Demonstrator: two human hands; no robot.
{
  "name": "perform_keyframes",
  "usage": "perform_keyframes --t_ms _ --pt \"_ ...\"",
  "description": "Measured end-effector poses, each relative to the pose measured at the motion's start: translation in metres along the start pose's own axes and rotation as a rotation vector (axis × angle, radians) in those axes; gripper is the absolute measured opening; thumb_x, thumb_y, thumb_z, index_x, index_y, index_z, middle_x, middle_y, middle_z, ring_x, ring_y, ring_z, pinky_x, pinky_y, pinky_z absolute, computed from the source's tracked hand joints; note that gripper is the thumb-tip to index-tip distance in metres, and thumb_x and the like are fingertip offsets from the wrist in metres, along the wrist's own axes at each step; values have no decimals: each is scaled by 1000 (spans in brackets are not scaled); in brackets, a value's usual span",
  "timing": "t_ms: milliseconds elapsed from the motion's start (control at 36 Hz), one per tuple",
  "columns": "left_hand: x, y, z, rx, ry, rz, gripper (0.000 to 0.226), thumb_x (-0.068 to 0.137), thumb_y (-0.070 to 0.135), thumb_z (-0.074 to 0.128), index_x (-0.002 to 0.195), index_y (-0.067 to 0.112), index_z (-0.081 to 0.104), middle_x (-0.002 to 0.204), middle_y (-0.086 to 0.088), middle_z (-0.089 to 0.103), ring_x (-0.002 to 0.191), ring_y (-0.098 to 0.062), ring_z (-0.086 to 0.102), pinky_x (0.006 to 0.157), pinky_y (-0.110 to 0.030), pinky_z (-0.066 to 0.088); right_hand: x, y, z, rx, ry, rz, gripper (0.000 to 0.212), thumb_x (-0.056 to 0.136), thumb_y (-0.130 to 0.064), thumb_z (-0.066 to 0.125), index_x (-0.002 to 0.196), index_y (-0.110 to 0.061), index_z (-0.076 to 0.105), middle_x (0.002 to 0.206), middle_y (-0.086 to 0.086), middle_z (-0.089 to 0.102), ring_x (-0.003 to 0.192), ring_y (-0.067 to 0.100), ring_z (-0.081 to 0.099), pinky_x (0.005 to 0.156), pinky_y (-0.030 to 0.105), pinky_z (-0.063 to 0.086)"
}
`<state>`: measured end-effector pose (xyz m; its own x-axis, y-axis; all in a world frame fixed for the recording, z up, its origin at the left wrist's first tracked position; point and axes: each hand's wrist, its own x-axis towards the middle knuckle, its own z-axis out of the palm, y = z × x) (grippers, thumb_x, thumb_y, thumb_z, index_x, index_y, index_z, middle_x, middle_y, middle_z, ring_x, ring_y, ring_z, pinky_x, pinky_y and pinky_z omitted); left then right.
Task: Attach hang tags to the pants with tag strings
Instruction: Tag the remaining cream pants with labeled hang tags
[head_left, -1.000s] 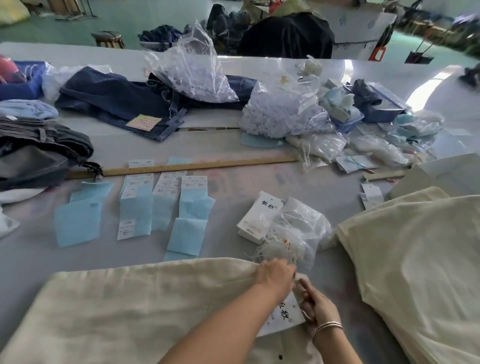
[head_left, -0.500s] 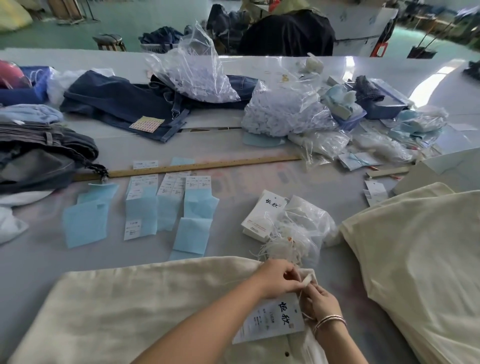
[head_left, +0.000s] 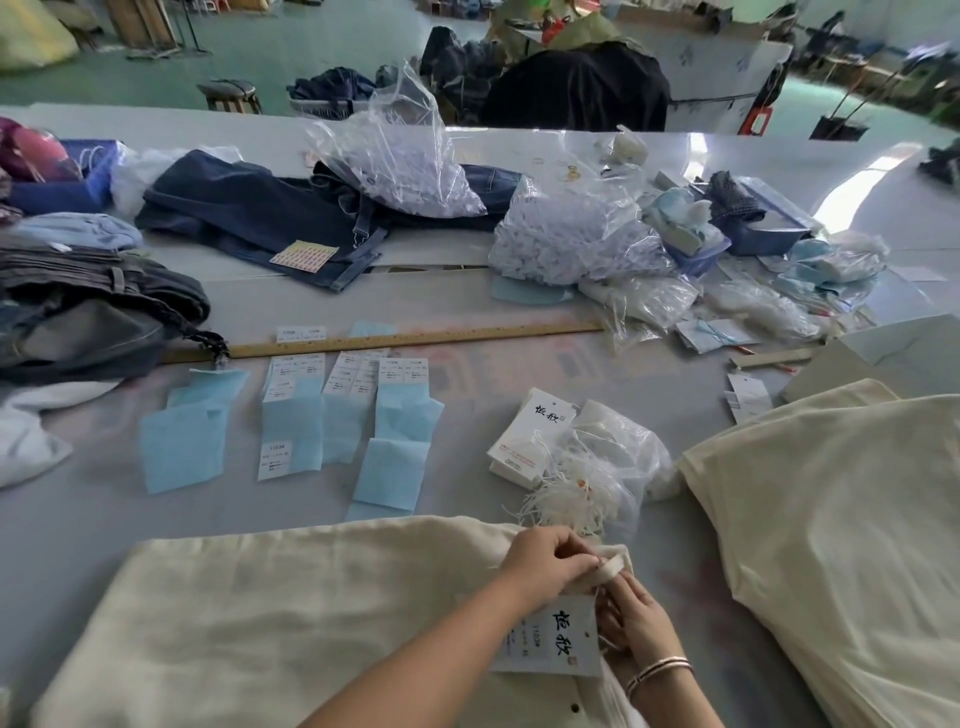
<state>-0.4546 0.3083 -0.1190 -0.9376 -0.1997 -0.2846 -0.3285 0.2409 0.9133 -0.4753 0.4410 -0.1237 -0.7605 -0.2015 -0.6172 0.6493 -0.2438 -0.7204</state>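
Grey surface (head_left: 675, 374) lying cluttered | cream pants (head_left: 270, 623) spreading along its near edge | left hand (head_left: 545, 564) pinching a cream fabric loop (head_left: 608, 567) | right hand (head_left: 636, 618) curling around a tag string (barely visible) beside the white hang tag (head_left: 553, 639) resting on the pants
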Motion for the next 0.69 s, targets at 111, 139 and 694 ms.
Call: perform_keyframes --t_ms 111,139,694 --pt "0 4 -2 119 -15 2 18 92 30 61 102 16 66 95 4 64 87 -9 55 80 -21 44 -3 -9 -3 -60 -5 12 17 93 5 46 86 1 61 44 4 41 27 7 28 31 12 20" --pt "0 4 -3 136 -6 -2 16 93 29 58 102 16 64 97 2 65 87 -10 55 82 -25 46 -3 -14 -6 -108 9 13 19 91 10 45 88 1 60 48 7 46 28 7 30 31 12 21" --pt "14 5 -18 145 -146 -27 29 87 3 62 115 10 70 111 -7 71 91 -3 59 76 -4 42 1 -53 -7 -261 -170 -194 37 76 24 56 69 -5 77 79 17 73 64 16 70 57 18 55"
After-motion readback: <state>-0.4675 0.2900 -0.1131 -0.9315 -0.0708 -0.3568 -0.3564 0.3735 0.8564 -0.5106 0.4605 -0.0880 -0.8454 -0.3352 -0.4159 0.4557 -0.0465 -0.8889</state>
